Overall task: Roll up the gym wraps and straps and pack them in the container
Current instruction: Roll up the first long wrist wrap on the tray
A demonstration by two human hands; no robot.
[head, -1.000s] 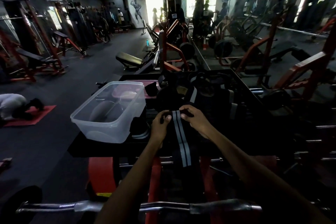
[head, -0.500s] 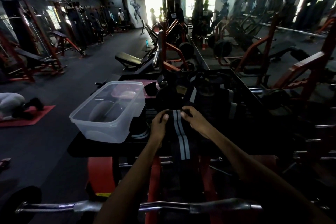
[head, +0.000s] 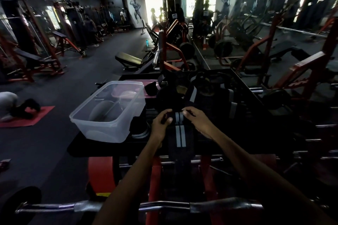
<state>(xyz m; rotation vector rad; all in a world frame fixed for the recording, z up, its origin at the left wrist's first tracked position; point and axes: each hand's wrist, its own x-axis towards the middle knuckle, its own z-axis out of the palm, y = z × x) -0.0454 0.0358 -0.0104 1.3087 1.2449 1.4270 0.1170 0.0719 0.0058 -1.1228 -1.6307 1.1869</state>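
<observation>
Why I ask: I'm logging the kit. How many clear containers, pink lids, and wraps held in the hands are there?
Clear container: 1
Pink lid: 1
Striped wrap, held by left hand and right hand: 1
Total: 3

Curl bar (head: 164,206) nearest; red mat (head: 36,117) on the floor left.

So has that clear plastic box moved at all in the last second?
No. The clear plastic box sits in the same spot on the black table, left of the rolled wrap beside it; only the hands at the striped wrap shift slightly.
</observation>
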